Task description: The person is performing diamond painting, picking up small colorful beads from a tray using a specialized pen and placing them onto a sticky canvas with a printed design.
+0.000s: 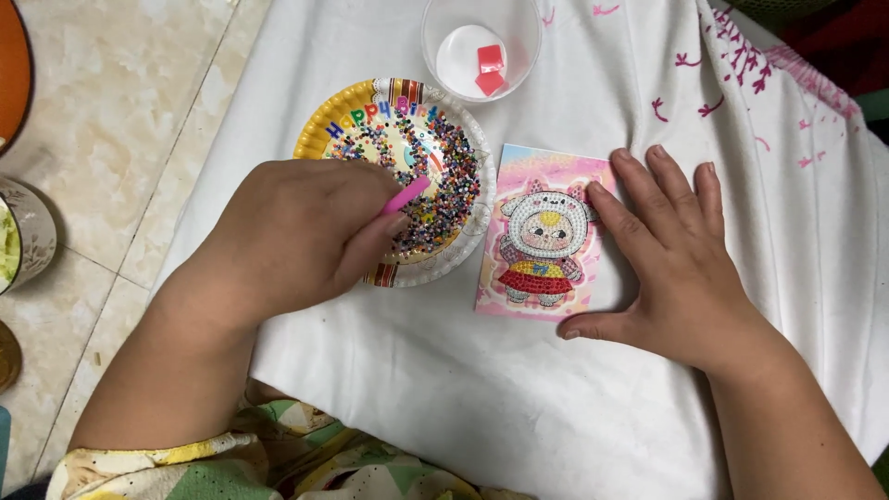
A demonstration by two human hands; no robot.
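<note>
My left hand is closed around a pink applicator pen, its tip over a colourful paper plate full of several small mixed-colour beads. My right hand lies flat with fingers spread, pressing the right edge of a small diamond-painting card. The card shows a cartoon figure in a white hood and red skirt on a pink background, and lies just right of the plate.
A white cloth with pink markings covers the work surface. A clear round cup holding red wax squares stands behind the plate. Beige floor tiles and a tin lie to the left.
</note>
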